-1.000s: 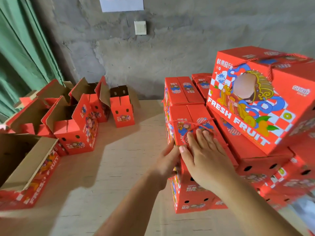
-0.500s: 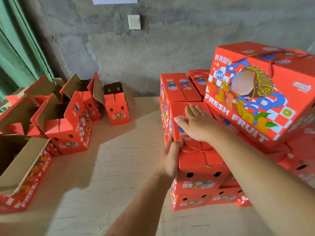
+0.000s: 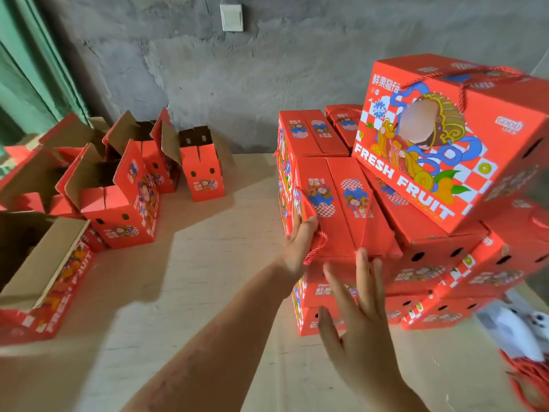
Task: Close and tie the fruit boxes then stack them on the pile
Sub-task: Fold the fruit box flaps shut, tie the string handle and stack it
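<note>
Two hands are on the job: your left hand (image 3: 300,245) presses the left edge of the closed fruit box (image 3: 338,209) with thumb over its top and fingers out of sight behind the side, while your right hand (image 3: 356,316) hovers just in front of it, fingers spread straight and holding nothing. That box sits atop the pile (image 3: 421,263), its two lid flaps meeting along the middle and a red cord (image 3: 315,248) looped loose at the near corner. Judge it as stiff corrugated card with a smooth printed skin, light if empty, and easily dented at the flaps; take it by the side walls low down or by the cord handle, not by the lid seam. Readable print: the large box (image 3: 451,138) leaning on the pile says "FRESH FRUIT", "666" and "GOOD", plus Chinese characters; the open boxes (image 3: 118,203) on the left carry the same artwork
</note>
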`<control>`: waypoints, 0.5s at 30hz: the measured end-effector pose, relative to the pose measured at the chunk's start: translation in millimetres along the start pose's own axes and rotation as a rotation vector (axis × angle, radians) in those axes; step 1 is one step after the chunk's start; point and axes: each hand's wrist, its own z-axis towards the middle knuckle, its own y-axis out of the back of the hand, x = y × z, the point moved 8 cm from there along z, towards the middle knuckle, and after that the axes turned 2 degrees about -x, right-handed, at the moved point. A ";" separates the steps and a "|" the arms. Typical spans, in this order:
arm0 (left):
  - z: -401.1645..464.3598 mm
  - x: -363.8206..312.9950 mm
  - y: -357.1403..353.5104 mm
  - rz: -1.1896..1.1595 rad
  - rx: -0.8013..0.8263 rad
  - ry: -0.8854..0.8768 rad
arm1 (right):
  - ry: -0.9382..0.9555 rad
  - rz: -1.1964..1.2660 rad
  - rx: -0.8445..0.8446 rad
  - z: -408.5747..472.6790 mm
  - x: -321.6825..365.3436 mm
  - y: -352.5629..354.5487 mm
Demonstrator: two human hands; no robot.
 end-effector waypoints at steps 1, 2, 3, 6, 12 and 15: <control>-8.7 1.3 1.4 -0.012 0.020 0.011 | -0.005 0.037 0.050 -14.9 -0.1 -11.8; -17.0 6.5 4.4 -0.023 0.031 0.015 | -0.038 0.101 0.111 -28.7 -1.7 -24.9; -26.2 15.8 8.5 -0.035 0.047 0.022 | -0.096 0.182 0.175 -41.4 -4.3 -38.5; -62.2 51.8 37.3 -0.012 0.035 0.025 | -0.272 0.412 0.266 -58.8 3.5 -70.0; -126.1 99.3 160.6 0.022 -0.283 -0.033 | -0.250 0.538 0.544 -49.1 92.4 -149.6; -165.8 92.9 263.0 0.061 -0.498 -0.143 | -0.094 0.598 0.874 -55.3 179.6 -214.6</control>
